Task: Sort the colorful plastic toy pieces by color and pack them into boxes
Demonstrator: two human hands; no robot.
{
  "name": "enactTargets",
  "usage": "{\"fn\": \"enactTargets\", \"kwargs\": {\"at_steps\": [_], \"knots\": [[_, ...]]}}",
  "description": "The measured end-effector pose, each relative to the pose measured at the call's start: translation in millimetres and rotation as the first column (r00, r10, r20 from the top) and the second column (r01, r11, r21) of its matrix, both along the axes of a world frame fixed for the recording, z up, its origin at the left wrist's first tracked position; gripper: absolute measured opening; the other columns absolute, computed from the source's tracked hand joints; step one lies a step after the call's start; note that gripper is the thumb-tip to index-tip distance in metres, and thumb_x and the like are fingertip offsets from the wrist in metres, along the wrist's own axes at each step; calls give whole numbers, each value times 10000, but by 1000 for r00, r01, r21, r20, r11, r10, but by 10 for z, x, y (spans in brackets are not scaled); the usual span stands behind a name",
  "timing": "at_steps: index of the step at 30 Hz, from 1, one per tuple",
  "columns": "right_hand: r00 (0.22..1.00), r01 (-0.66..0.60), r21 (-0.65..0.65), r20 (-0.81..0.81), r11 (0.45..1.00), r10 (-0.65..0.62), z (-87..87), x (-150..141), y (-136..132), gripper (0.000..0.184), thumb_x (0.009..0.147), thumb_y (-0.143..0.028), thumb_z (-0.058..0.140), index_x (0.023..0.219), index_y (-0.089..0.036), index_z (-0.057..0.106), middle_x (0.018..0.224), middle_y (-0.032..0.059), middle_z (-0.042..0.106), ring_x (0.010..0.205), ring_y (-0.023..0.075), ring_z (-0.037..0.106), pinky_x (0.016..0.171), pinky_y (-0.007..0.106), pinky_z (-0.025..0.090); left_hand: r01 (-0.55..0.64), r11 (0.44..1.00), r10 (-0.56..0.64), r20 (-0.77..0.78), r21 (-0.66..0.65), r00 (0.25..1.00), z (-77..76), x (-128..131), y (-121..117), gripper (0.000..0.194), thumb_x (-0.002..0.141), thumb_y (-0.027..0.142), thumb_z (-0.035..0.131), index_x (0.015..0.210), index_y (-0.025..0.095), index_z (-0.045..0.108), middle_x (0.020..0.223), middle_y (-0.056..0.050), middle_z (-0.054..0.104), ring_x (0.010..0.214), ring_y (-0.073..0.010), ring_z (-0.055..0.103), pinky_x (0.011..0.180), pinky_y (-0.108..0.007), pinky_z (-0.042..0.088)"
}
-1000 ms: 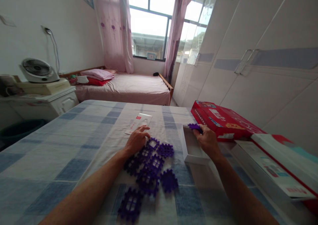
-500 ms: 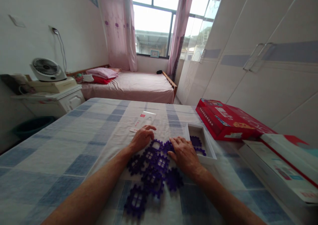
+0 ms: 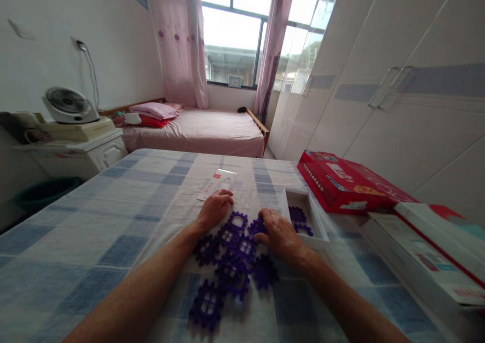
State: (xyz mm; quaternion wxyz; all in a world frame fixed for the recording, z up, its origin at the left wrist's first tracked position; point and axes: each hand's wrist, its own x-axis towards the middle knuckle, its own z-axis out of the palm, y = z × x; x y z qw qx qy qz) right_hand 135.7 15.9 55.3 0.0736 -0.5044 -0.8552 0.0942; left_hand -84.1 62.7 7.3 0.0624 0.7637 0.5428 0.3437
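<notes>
Fingers of the right hand (image 3: 281,233) half cover a purple piece (image 3: 255,226); left hand (image 3: 214,210) bends palm-down; whether either grips, I can't tell.

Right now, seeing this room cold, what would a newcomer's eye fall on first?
Most likely the cluster of purple notched tiles on the blue-and-white checked tablecloth, with the right hand at one of them. Next, perhaps, the glossy red box to the right, beyond a smaller open white box. In the background, the bright window stands out between pink curtains.
</notes>
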Motion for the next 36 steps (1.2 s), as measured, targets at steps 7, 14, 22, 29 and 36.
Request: {"fn": "enactTargets", "kwargs": {"at_steps": [7, 14, 22, 29, 36], "knots": [[998, 55, -106, -6, 993, -56, 97, 37, 79, 302, 709, -297, 658, 952, -152, 555, 957, 79, 572, 873, 192, 517, 742, 277, 363, -17, 1000, 17, -10, 12, 1000, -22, 1, 16, 275, 749, 90, 440, 722, 206, 687, 1020, -32, 651, 957, -170, 598, 902, -300, 454], [951, -113, -210, -305, 971, 44, 294, -189, 119, 194, 782, -364, 547, 751, -178, 502, 775, 2, 552, 700, 121, 479, 635, 236, 341, -26, 999, 27, -14, 20, 1000, -29, 1, 13, 268, 762, 101, 446, 739, 207, 691, 1031, -38, 644, 968, -177, 592, 910, -307, 449], [994, -61, -122, -96, 991, 49, 1, -526, 155, 306, 756, -410, 590, 931, -162, 553, 1022, 97, 535, 977, 253, 492, 814, 389, 373, -48, 999, 48, -21, 25, 999, -25, -7, 10, 274, 754, 86, 444, 754, 208, 689, 1039, -37, 638, 976, -174, 588, 919, -304, 447], [907, -136, 6, -401, 991, 127, -44, -550, 74, 275, 694, -130, 612, 953, -182, 535, 1026, 56, 497, 913, 150, 516, 792, 260, 416, -46, 998, 47, -22, 37, 999, -43, 1, 34, 254, 767, 111, 454, 737, 207, 688, 1022, -47, 640, 948, -183, 599, 885, -311, 465], [860, 238, 176, -495, 955, -123, 407, 272, 254, 281, 732, -243, 583, 1006, -188, 561, 964, 52, 596, 898, 180, 558, 839, 325, 409, -47, 998, 48, -27, 37, 998, -36, -2, 28, 268, 741, 87, 449, 747, 204, 691, 1035, -56, 646, 957, -183, 604, 895, -309, 465]]}}
